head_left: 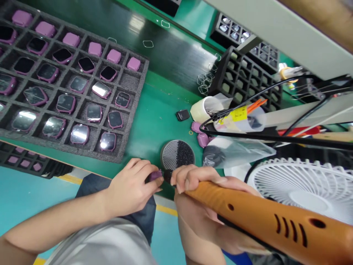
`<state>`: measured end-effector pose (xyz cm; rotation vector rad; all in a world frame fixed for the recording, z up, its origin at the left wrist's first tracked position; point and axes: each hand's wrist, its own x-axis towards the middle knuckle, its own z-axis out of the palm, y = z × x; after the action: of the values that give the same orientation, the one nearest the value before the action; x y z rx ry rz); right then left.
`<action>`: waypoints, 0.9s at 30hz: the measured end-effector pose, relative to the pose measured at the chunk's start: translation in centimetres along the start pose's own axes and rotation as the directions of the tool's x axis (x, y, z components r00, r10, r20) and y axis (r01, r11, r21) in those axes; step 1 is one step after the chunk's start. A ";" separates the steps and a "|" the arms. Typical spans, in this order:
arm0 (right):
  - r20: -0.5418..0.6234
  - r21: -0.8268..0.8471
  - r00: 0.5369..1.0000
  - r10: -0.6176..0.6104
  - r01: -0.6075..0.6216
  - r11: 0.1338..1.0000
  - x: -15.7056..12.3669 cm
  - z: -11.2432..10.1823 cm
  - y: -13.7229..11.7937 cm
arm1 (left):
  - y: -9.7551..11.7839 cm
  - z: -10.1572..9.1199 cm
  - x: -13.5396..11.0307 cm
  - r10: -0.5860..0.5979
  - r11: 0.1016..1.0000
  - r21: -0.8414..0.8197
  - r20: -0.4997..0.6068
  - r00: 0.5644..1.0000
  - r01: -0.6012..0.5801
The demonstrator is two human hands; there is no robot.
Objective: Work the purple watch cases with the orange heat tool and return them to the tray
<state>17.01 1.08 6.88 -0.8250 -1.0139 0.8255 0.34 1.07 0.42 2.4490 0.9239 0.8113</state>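
Left hand [129, 187] pinches a purple case [154, 176]; right hand [193, 180] grips an orange driver [264, 217], tip at the case, just below the round dish [177, 154].

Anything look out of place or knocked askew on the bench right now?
Mostly tidy. The foam tray holds purple watches in neat rows, but a few pieces lie loose on the green mat: a dark part and two purple cases outside any tray. The left hand holds a purple case; the right hand grips the orange screwdriver.

No text, label or number is clear enough to read.
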 end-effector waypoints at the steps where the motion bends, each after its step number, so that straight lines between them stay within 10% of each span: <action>1: 0.002 0.005 1.000 -0.009 0.009 1.000 0.0 -0.1 0.2 | 0.0 0.0 0.0 0.000 1.000 -0.001 -0.001 1.000 0.000; 27: -0.113 -0.020 0.993 -0.035 0.033 0.999 2.4 -3.1 1.8 | -0.2 -0.7 -0.2 0.023 0.995 -0.094 0.080 0.997 -0.016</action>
<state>20.32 3.42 5.25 -0.8583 -0.9338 0.7331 -0.30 1.17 0.77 2.3944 0.8152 0.7390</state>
